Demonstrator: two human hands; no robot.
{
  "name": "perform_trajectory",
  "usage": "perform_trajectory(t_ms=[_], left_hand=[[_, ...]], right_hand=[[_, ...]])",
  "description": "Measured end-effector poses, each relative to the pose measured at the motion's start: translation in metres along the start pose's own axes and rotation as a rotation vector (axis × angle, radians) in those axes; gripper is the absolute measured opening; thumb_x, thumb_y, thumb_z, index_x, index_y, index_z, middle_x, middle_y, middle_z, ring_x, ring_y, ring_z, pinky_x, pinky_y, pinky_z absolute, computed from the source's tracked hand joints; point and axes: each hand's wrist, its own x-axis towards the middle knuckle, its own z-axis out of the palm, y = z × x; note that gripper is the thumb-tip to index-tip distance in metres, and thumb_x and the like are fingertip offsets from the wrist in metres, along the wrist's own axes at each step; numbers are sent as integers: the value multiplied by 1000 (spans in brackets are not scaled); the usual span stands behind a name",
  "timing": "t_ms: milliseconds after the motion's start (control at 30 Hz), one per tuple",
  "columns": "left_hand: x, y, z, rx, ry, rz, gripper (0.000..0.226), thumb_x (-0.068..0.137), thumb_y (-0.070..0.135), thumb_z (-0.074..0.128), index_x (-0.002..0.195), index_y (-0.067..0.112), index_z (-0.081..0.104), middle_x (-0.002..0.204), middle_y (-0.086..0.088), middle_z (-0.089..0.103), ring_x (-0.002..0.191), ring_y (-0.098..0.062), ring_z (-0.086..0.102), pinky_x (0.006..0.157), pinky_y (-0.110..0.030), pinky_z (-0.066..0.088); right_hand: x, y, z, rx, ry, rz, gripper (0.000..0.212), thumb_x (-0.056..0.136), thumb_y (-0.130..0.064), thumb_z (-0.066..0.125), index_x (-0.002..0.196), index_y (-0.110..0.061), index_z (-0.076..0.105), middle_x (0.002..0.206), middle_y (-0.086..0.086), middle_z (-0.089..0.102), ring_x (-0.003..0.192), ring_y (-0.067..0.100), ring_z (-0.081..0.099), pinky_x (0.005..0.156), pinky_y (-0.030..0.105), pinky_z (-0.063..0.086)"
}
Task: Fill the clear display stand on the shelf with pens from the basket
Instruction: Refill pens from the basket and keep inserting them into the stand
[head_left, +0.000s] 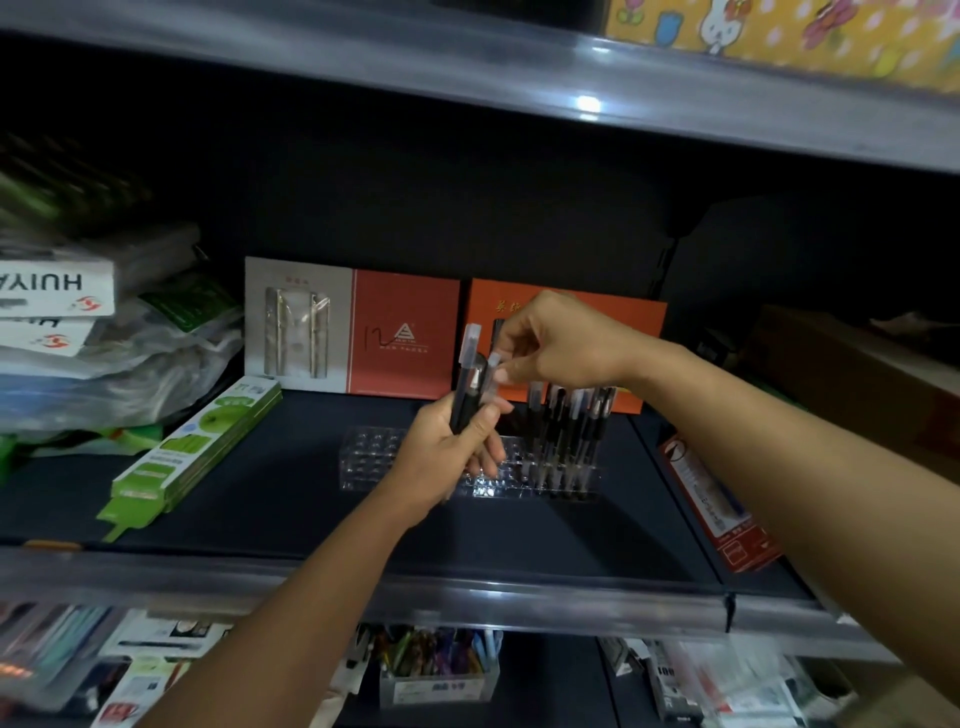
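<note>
Two hands (447, 441) (550, 343) gripping pens (470, 384), stand (374, 452) seemingly half-empty

Open shelf (291, 499) floor lies between the front edge and the clear display stand (371, 457), whose left holes stand unfilled. Upright pens (569, 431) crowd its right end. Boxes (402, 332) close off the back edge; a green pack (192, 452) bounds the left, a red pack (717, 499) the right.
</note>
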Motion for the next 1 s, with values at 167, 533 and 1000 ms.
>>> perform_trajectory(t_ms=[167,533,1000], left_hand=[[-1,1,-2,-14,-10,-14,19,96,19,49,105,7,61,67,-11,64,54,-20,61,50,-25,48],[-4,-5,-16,-5,11,-99,18,97,17,49,102,6,63,76,-12,66,62,-18,64,57,-26,51],[-1,-6,-16,26,24,-84,15,96,16,51,97,12,65,79,-7,68,69,-19,66,64,-30,53]], right_hand=[[0,-1,-1,37,11,12,14,84,-18,72,75,-8,68,73,7,69,70,27,66,65,41,55],[-5,11,-14,96,120,121,12,84,-18,73,79,-7,71,74,-4,69,63,-4,59,67,18,50],[-6,9,-18,72,149,116,7,82,-16,74,78,-10,71,76,1,70,67,5,61,69,25,51]])
